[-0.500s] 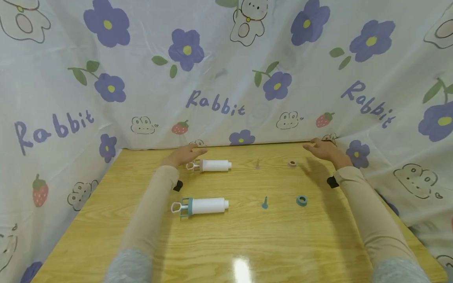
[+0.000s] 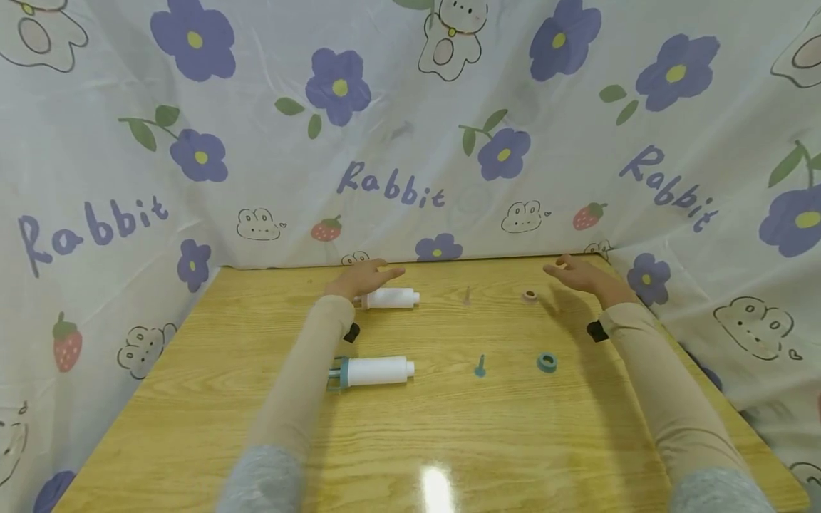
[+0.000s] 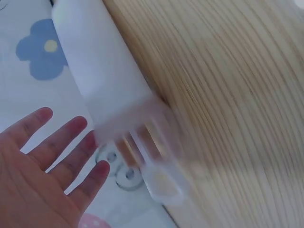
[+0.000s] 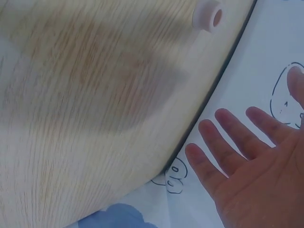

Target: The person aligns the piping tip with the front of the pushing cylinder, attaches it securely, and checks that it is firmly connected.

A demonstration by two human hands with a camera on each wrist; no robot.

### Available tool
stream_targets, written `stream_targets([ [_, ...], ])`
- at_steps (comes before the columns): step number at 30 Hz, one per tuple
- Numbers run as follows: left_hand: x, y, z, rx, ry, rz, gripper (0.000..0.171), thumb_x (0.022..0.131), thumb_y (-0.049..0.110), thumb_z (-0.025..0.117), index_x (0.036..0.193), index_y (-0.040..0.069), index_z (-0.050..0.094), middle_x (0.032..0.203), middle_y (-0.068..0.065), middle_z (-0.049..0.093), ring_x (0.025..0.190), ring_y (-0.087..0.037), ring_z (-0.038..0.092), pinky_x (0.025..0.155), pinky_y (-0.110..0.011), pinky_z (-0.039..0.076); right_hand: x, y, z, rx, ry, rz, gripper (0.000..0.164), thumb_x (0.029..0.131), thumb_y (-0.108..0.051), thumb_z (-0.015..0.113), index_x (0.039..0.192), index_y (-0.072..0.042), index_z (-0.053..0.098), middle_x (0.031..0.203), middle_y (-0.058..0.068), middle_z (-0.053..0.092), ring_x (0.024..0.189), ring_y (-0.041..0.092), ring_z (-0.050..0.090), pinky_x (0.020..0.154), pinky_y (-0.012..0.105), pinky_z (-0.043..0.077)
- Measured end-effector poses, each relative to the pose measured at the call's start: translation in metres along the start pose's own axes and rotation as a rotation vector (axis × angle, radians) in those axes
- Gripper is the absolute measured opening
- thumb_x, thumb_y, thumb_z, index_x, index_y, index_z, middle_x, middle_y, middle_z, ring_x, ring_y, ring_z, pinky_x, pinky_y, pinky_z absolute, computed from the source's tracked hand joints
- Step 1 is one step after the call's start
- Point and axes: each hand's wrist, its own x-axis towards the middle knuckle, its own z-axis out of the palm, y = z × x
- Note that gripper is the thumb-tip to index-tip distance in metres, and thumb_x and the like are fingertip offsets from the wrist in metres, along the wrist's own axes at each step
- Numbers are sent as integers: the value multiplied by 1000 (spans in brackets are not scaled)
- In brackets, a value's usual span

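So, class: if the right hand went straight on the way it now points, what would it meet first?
Probably the Rabbit-print cloth behind the wood-grain table: the right hand points forward and leftward with nothing visible between, though depth is unclear.

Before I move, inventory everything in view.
Pink tube: 1, white and pink, back left
Teal tube: 1, white and teal, front left
Pink pin: 1, pink, back middle
Teal pin: 1, teal, front middle
Pink ring: 1, pink, back right
Teal ring: 1, teal, front right
Table: 1, yellow-brown wood, beneath these
Cloth: count unclear, white, purple-flowered, behind and beside
Wrist devices: 2, black, at the wrists
Sleeves: 2, beige and grey, on the arms
Left grip: 1, near the pink tube
Right grip: 1, right of pink ring
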Motion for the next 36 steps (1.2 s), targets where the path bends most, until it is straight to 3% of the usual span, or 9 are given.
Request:
stream_targets([
  [5, 11, 15, 12, -63, -14, -9, 87, 95, 73, 37, 158, 13, 29, 160, -14, 34, 147, -40, 33, 118, -59, 27, 3, 0, 3, -8, -2, -13, 75, 107, -49, 32, 149, 12, 24, 148, 43, 30, 134, 58, 34, 109, 67, 33],
  [11, 22, 29, 27, -34, -20, 12, 87, 95, 73, 37, 158, 12, 29, 158, -16, 38, 144, -38, 39, 117, -59, 30, 6, -1, 5, -22, 0, -11, 73, 107, -48, 33, 148, 12, 27, 148, 41, 32, 135, 57, 36, 109, 66, 34],
  [25, 39, 76, 61, -66, -31, 127, 81, 96, 70, 40, 155, 15, 35, 153, -17, 46, 137, -33, 49, 109, -54, 42, 10, 2, 13, -19, -24, -17, 72, 107, -49, 35, 147, 10, 29, 147, 42, 33, 134, 56, 37, 108, 64, 36],
  [29, 44, 85, 68, -79, -45, 129, 80, 96, 70, 41, 153, 14, 38, 151, -16, 48, 136, -31, 50, 110, -52, 41, 12, 4, 15, -4, -27, -17, 71, 107, -49, 35, 146, 10, 30, 148, 41, 32, 136, 56, 35, 109, 64, 35],
  [36, 52, 96, 85, -53, -117, 119, 73, 95, 54, 62, 152, 15, 39, 146, -15, 53, 133, -31, 52, 108, -51, 44, 14, 2, 20, 16, -29, -32, 67, 107, -45, 36, 144, 11, 32, 149, 41, 32, 137, 56, 34, 112, 64, 32],
])
